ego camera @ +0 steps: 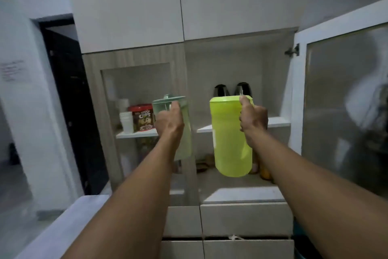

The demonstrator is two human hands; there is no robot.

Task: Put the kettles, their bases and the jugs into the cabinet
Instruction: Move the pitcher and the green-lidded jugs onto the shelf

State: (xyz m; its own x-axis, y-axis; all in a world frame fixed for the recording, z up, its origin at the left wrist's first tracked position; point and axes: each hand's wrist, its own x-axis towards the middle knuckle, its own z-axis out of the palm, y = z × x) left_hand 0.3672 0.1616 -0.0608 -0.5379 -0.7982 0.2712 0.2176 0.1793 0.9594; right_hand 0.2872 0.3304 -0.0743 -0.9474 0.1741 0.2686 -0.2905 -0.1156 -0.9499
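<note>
My left hand [169,121] grips the handle of a pale green jug with a lid [184,124], held up in front of the cabinet's centre post. My right hand [253,119] grips the handle of a bright yellow-green jug [228,137], raised before the open right compartment. Behind it, on the white shelf [279,121], two dark kettles [220,90] [243,88] stand side by side, their lower parts hidden by the jug.
The right glass door [344,99] stands open. Behind the left glass panel sit a red cereal tub [143,118] and stacked white cups [127,121]. Small items lie on the lower shelf [206,164]. Drawers [245,220] are below; a dark doorway [65,90] is left.
</note>
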